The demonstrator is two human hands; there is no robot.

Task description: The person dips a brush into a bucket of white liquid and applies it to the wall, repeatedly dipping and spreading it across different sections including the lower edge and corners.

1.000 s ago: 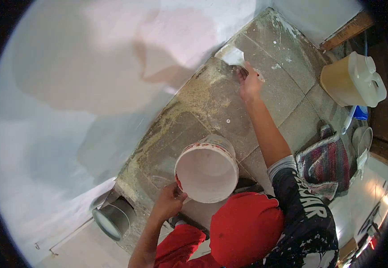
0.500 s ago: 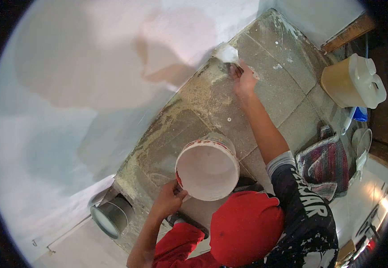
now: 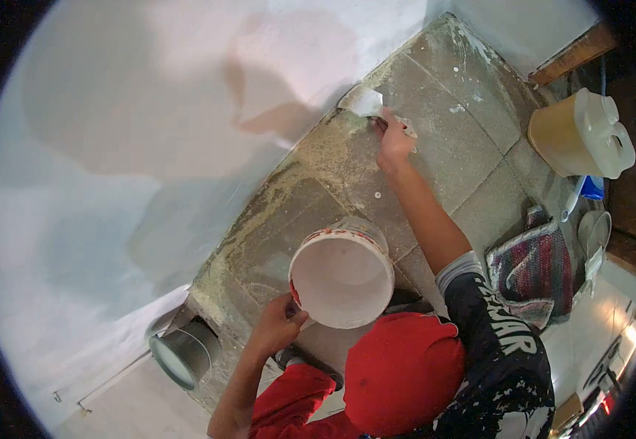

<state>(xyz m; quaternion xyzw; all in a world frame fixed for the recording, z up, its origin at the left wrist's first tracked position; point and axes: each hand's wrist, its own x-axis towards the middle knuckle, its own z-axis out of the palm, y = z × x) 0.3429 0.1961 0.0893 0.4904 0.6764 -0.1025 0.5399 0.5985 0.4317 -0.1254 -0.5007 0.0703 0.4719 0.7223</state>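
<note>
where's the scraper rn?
Head view, upper centre: the scraper is held in the right hand, blade against the seam where the white wall meets the tiled floor, beyond the white bucket.

Only the black right sleeve [image 3: 499, 327] carries lettering that can be partly read: large white capitals running along the arm, the last ones looking like "AR"; the letters before them are too distorted to tell. The red printing around the bucket [image 3: 330, 234] rim is illegible.
</note>
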